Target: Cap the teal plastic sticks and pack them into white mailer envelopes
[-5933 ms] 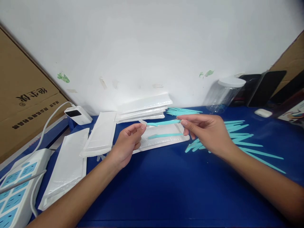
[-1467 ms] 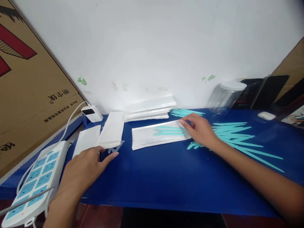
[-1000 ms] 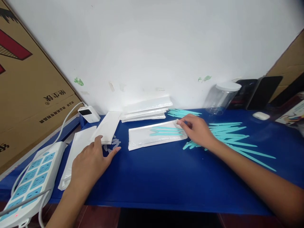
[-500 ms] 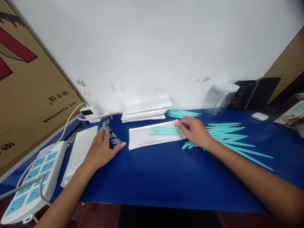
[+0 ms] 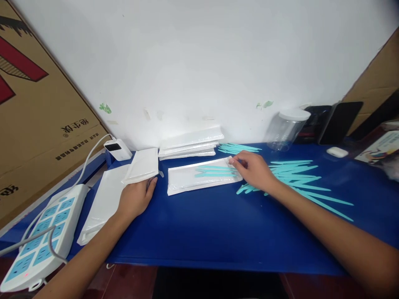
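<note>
My left hand [image 5: 136, 197] lies at the near edge of a small white padded pouch [image 5: 143, 165], fingers tucked under that edge and thumb beside it. My right hand [image 5: 254, 173] rests with curled fingers pinching the right end of a flat pouch [image 5: 187, 182] that has a few teal sticks [image 5: 215, 171] inside. The pouch lies on the blue table [image 5: 212, 228]. A spread of loose teal sticks [image 5: 299, 178] lies just right of my right hand.
A longer white pouch [image 5: 104, 199] lies left of my left hand, beside a power strip [image 5: 40, 232] and a white charger [image 5: 116, 149]. A stack of pouches [image 5: 190, 143], more teal sticks [image 5: 238, 147], a clear jar [image 5: 285, 128], phones [image 5: 338, 122] and cardboard boxes [image 5: 37, 124] line the back.
My left hand lifted the small padded pouch off some clear caps, then brought it back down over them. My right hand stayed on the end of the pouch with the sticks.
</note>
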A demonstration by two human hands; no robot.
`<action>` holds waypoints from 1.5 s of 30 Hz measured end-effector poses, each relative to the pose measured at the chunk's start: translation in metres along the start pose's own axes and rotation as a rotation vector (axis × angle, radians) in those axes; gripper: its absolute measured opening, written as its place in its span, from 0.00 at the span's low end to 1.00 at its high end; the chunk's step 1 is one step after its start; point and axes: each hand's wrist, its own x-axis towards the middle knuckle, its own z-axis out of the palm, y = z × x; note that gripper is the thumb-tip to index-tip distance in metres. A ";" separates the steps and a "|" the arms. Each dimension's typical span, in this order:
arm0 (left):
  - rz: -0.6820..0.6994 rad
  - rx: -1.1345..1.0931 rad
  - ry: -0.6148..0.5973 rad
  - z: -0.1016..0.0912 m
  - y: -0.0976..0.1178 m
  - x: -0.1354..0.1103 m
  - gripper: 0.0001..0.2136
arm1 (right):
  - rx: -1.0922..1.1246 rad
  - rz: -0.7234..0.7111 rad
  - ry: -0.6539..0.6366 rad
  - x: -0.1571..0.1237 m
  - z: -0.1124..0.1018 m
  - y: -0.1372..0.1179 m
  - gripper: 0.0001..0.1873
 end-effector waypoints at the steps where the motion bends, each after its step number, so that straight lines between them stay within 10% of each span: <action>1: 0.007 0.016 0.004 0.000 0.001 0.000 0.28 | -0.002 -0.001 0.001 0.000 0.000 0.000 0.22; 15: 0.064 0.307 0.041 -0.021 0.026 -0.017 0.26 | -0.171 0.092 0.147 0.018 -0.026 0.035 0.19; 19: 0.170 0.054 0.129 -0.044 0.057 -0.020 0.25 | -0.249 0.123 0.108 0.021 -0.029 0.056 0.15; 23: 0.215 -0.450 0.200 -0.066 0.078 0.029 0.20 | -0.298 0.095 0.006 0.020 -0.020 0.067 0.09; 28: 0.113 -1.103 -0.141 -0.048 0.085 0.092 0.20 | -0.343 0.097 -0.068 0.022 -0.014 0.073 0.07; 33: 0.025 -1.359 -0.505 -0.025 0.087 0.086 0.25 | -0.361 0.124 -0.104 0.021 -0.013 0.079 0.09; 45: 0.081 -1.481 -0.659 -0.015 0.086 0.067 0.20 | -0.132 0.146 -0.023 0.019 -0.038 0.034 0.08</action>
